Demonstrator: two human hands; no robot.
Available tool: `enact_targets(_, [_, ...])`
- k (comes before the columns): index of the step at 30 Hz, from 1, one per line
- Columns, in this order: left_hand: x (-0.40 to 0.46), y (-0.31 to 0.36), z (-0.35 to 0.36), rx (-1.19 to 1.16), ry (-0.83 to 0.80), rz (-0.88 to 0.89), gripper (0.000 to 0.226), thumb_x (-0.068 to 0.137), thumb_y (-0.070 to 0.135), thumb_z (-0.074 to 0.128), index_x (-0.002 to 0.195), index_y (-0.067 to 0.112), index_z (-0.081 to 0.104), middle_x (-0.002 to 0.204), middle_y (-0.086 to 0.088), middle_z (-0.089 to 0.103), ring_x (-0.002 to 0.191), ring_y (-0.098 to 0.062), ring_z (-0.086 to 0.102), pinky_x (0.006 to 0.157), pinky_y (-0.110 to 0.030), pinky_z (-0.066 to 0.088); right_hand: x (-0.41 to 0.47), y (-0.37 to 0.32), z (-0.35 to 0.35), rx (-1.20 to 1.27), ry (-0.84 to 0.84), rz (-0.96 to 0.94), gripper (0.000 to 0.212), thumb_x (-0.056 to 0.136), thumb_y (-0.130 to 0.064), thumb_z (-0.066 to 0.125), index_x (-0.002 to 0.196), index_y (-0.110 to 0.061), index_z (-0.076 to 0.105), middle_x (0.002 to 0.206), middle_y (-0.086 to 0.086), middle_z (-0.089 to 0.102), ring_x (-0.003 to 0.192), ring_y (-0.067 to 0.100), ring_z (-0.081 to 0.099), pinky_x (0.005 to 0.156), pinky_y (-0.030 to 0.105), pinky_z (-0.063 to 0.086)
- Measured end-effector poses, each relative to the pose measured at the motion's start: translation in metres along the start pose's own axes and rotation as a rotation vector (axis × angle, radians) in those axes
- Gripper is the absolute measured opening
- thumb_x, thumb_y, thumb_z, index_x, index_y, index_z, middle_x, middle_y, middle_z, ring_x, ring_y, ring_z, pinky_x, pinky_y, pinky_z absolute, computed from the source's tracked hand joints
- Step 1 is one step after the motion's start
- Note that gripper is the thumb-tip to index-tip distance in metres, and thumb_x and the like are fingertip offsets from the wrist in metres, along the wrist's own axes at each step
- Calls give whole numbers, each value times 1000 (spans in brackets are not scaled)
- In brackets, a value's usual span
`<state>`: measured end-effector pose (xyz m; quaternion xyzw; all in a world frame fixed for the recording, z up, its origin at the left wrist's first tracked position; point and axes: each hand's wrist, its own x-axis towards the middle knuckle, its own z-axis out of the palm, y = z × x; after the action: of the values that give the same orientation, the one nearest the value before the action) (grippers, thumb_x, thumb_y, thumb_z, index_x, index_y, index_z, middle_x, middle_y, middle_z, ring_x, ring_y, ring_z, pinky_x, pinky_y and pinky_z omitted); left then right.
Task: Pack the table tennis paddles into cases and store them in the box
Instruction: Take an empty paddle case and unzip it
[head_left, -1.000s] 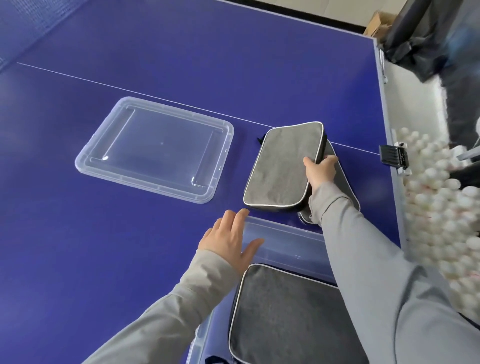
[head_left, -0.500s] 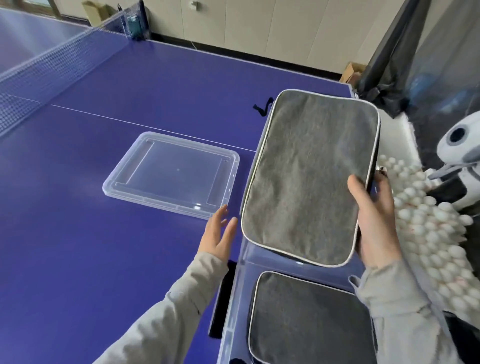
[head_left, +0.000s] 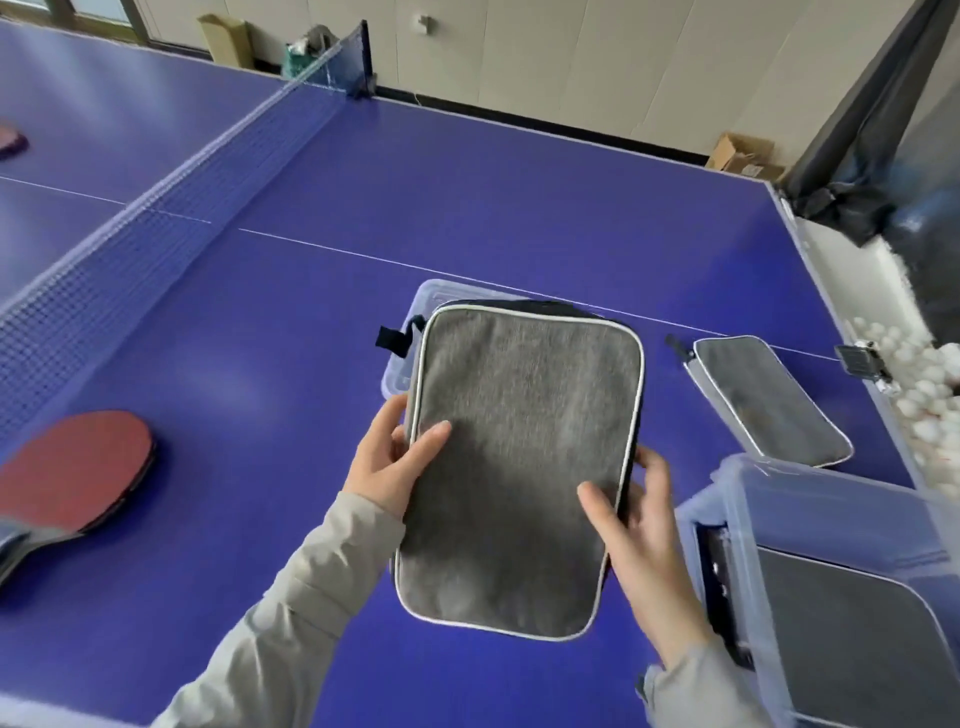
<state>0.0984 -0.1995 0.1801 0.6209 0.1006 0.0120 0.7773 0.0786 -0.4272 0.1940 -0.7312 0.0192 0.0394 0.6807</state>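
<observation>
Both hands, left hand (head_left: 387, 462) and right hand (head_left: 636, 525), grasp the grey fabric paddle case with white piping (head_left: 519, 467) by its edges above the blue table (head_left: 260, 338); with thumbs only lightly on top it might slip before reaching the clear plastic box (head_left: 737, 499) at right, and the red rubber paddle (head_left: 72, 467) lies unpacked

Both arms wear long sleeves of a pale grey, soft-looking fabric. The left sleeve (head_left: 291, 613) shows loose creases and folds along the forearm and ends in a plain cuff at the wrist. The right sleeve (head_left: 691, 691) is seen only near its cuff, which bunches slightly and has a small fold of cloth sticking out at its left edge. The left hand (head_left: 387, 462) and right hand (head_left: 636, 530) are bare, with no gloves, rings or watch showing.
</observation>
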Motion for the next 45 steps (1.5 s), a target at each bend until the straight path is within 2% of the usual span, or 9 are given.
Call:
enact_targets(3, [-7, 9, -65, 88, 38, 42, 37, 66, 49, 68, 100, 35, 59, 74, 2, 68, 69, -14, 64, 65, -30, 53, 1, -6, 64, -210, 90, -71, 36, 82, -30, 65, 108, -47, 47, 110, -9, 61, 102, 16, 59, 85, 21, 46])
enact_targets(6, [-11, 18, -111, 245, 44, 126, 34, 69, 49, 64, 100, 39, 56, 77, -1, 63, 71, -13, 59, 70, -27, 51, 15, -38, 110, -386, 178, -301, 36, 87, -24, 63, 122, -26, 53, 105, -6, 53, 97, 10, 54, 89, 21, 43])
enact_targets(9, [-17, 21, -140, 461, 46, 191, 32, 69, 50, 63, 99, 48, 51, 83, 6, 62, 75, -10, 57, 75, -19, 46, 30, -82, 150, -520, 43, -471, 26, 89, -28, 60, 113, -21, 64, 89, -2, 52, 82, 9, 53, 79, 15, 42])
enact_targets(13, [-25, 21, -158, 675, 4, 247, 38, 72, 41, 64, 101, 58, 45, 93, 33, 59, 81, 5, 56, 72, -1, 38, 37, -107, 191, -671, -226, -452, 17, 88, -26, 63, 103, -22, 70, 74, -5, 47, 68, 7, 47, 67, 9, 36])
enact_targets(20, [-43, 28, -174, 864, -10, 241, 39, 72, 55, 57, 108, 51, 43, 91, 32, 58, 88, -9, 61, 81, -27, 47, 38, -99, 201, -745, -436, -297, 8, 84, -26, 66, 78, -20, 63, 63, -4, 54, 58, 7, 46, 59, 8, 36])
enact_targets(27, [-47, 28, -183, 724, -11, 186, 38, 76, 36, 75, 101, 51, 51, 98, 23, 63, 88, -7, 60, 80, -14, 44, 38, -90, 188, -535, -400, -313, 14, 78, -5, 64, 73, -19, 64, 64, -1, 62, 59, 11, 54, 61, 19, 46])
enact_targets(34, [-40, 40, -188, 454, 42, 108, 31, 66, 30, 75, 88, 48, 64, 69, -14, 61, 64, -10, 52, 64, -23, 44, 54, -72, 145, -530, -298, -259, 14, 80, -4, 68, 75, -18, 70, 71, 2, 69, 70, 25, 64, 69, 28, 53])
enact_targets(39, [-32, 46, -199, 58, 142, -122, 23, 70, 13, 75, 85, 31, 73, 73, -1, 74, 60, -13, 68, 55, -25, 56, 50, -47, 124, -672, -213, -254, 10, 80, -4, 69, 78, -14, 71, 67, 1, 67, 63, 22, 62, 67, 26, 51])
enact_targets(45, [-26, 43, -188, -44, 245, -289, 17, 77, 20, 73, 93, 25, 71, 75, -4, 74, 58, -18, 69, 51, -29, 55, 30, -24, 127, -751, -138, -340, 9, 78, 0, 67, 77, -9, 68, 66, -2, 66, 61, 11, 59, 64, 18, 47])
